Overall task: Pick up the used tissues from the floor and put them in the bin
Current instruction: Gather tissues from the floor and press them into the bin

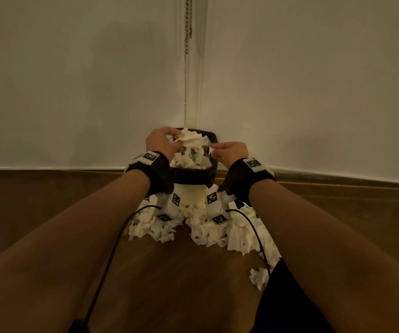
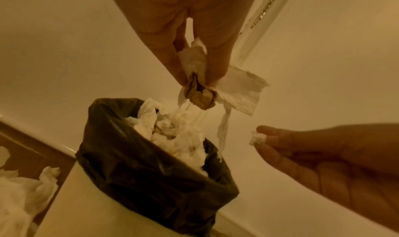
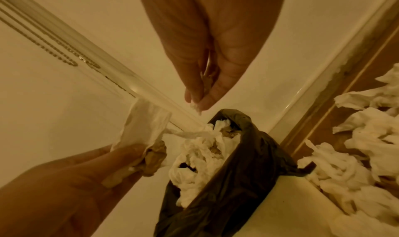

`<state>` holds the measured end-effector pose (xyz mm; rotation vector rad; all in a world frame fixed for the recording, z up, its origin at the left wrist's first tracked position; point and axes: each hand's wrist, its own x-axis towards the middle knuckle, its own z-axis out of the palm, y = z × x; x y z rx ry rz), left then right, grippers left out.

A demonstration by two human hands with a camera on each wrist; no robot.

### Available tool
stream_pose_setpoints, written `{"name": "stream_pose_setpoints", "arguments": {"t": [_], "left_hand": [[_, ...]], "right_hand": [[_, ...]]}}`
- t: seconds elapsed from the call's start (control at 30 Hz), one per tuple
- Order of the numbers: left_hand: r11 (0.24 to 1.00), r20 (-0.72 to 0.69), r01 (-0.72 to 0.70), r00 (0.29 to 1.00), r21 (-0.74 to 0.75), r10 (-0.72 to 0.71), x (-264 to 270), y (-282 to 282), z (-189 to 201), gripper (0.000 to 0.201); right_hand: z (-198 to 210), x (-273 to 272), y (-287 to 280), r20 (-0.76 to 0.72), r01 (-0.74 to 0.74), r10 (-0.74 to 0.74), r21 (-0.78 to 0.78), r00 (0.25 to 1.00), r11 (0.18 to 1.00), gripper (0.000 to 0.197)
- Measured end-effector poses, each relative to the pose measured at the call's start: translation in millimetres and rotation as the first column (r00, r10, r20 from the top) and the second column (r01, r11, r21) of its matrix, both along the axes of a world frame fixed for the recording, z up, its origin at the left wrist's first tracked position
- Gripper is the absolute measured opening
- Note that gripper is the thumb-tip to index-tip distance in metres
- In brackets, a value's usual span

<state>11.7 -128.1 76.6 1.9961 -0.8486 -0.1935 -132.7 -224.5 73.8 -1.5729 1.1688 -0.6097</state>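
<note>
1. There was one wooden floor (image 1: pixel 174 284), and one corner of pale walls (image 1: pixel 73 80) stood behind it, with one bead chain (image 1: pixel 188 22) hanging in that corner.
2. One bin (image 1: pixel 194 193) stood in the corner, pale in its body, with one black bag (image 2: pixel 151 181) folded over its rim. It was full to the top with white crumpled tissues (image 2: pixel 179 136), some of them stained brown.
3. Many more used tissues (image 1: pixel 208 231) lay on the floor around the foot of the bin, in a loose white heap; I could not count them. One lay apart, nearer to the person (image 1: pixel 257 276).
4. Two hands were above the mouth of the bin, near each other but not touching.
5. The left hand (image 1: pixel 161 140) pinched one tissue (image 2: pixel 239 90) between thumb and fingertips. This tissue was white and wrinkled, with a brown dirty lump at the pinched part, and one thin torn strip hung from it down to the tissues in the bin.
6. The right hand (image 1: pixel 230 151) had the fingers pressed together, pinching one very small white scrap (image 2: pixel 257 138).
</note>
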Motion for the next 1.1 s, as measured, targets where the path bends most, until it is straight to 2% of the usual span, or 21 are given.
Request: {"name": "stream_pose_setpoints", "arguments": {"t": [0.1,0.27,0.3,0.37,0.43,0.5,0.6,0.67,0.73,0.83,0.9,1.0,1.1], "left_hand": [[0.996,0.087,0.030,0.996,0.087,-0.037,5.2,-6.2,-15.0,0.028],[0.983,0.141,0.018,0.989,0.182,-0.044,15.0,-9.6,-38.6,0.029],[0.980,0.158,0.030,0.985,0.198,-0.062,15.5,-9.3,-42.3,0.028],[0.973,0.202,0.081,0.971,0.216,-0.125,16.5,-8.2,-49.1,0.027],[0.956,0.249,0.136,0.947,0.261,-0.203,18.4,-7.8,-54.9,0.029],[0.911,0.259,0.161,0.927,0.379,-0.271,19.7,-7.9,-59.4,0.031],[0.780,0.217,0.202,0.892,0.592,-0.396,18.4,-4.5,-62.3,0.036],[0.685,0.223,0.195,0.853,0.702,-0.472,15.3,-1.1,-63.6,0.040],[0.647,0.263,0.147,0.830,0.748,-0.492,12.8,1.9,-64.5,0.040],[0.726,0.341,0.077,0.845,0.684,-0.411,10.9,6.6,-61.8,0.039],[0.794,0.400,0.049,0.844,0.605,-0.357,10.7,11.1,-59.8,0.038],[0.882,0.461,0.029,0.844,0.470,-0.273,11.4,20.9,-56.1,0.034],[0.936,0.489,0.012,0.850,0.353,-0.196,13.7,33.3,-56.0,0.030]], "right_hand": [[-9.9,10.9,-6.1,-0.120,-0.015,0.009,-0.048,0.993,0.999,0.025],[-22.6,30.7,-5.9,-0.310,-0.035,-0.008,-0.133,0.951,0.990,0.029],[-21.4,35.6,-2.4,-0.318,-0.055,0.005,-0.148,0.948,0.987,0.032],[-20.0,41.4,8.5,-0.388,-0.195,0.099,-0.219,0.916,0.956,0.036],[-24.7,47.3,17.5,-0.571,-0.358,0.176,-0.223,0.802,0.907,0.038],[-32.1,49.3,20.6,-0.659,-0.474,0.222,-0.231,0.718,0.850,0.040],[-38.7,48.1,20.5,-0.790,-0.587,0.268,-0.139,0.552,0.797,0.045],[-39.8,46.4,19.3,-0.822,-0.626,0.285,-0.107,0.493,0.772,0.040],[-39.2,42.5,18.1,-0.850,-0.665,0.287,-0.095,0.441,0.741,0.037],[-33.2,39.2,17.9,-0.867,-0.685,0.260,-0.120,0.425,0.719,0.039],[-25.4,38.6,19.0,-0.859,-0.686,0.224,-0.184,0.460,0.704,0.042],[-17.4,39.2,22.4,-0.820,-0.652,0.125,-0.341,0.559,0.677,0.043],[-14.6,43.0,30.6,-0.717,-0.556,0.022,-0.521,0.697,0.648,0.037]]}}
